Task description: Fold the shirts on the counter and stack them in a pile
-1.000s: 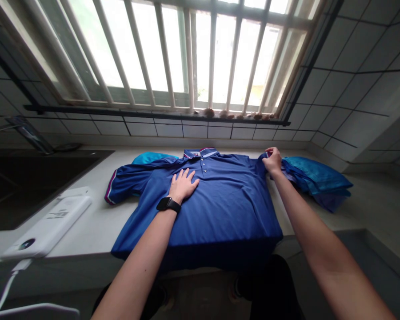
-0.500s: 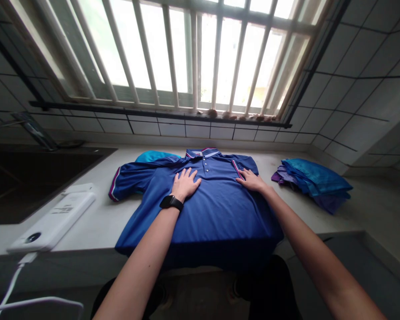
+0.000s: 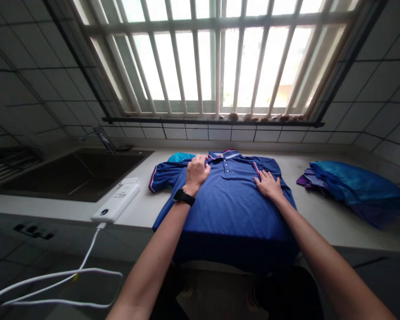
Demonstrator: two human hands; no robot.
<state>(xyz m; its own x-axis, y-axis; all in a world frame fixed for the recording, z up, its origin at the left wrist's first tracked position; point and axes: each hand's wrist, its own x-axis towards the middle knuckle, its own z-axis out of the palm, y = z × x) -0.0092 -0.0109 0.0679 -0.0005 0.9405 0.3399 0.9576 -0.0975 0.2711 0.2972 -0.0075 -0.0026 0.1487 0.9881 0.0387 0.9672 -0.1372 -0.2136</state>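
A blue polo shirt (image 3: 220, 204) lies spread front side up on the white counter, collar toward the window, hem hanging over the front edge. Its collar and sleeve have striped trim. My left hand (image 3: 196, 172), with a black watch on the wrist, is at the shirt's left shoulder near the collar; its fingers are loosely bent and hold no cloth that I can see. Flat on the right chest, beside the striped pocket edge, rests my right hand (image 3: 269, 184) with fingers spread. Teal cloth (image 3: 180, 157) shows from behind the left sleeve.
A pile of folded blue and purple clothes (image 3: 356, 184) sits at the right. To the left are a white power bank (image 3: 118, 202) with a white cable (image 3: 91, 249) and a dark sink (image 3: 66, 171) with a faucet (image 3: 104, 138). Behind stands a barred window (image 3: 216, 62).
My left hand has moved up toward the shirt's collar and shoulder, its fingers now more bent. My right hand stays on the right chest. The camera view has turned left.
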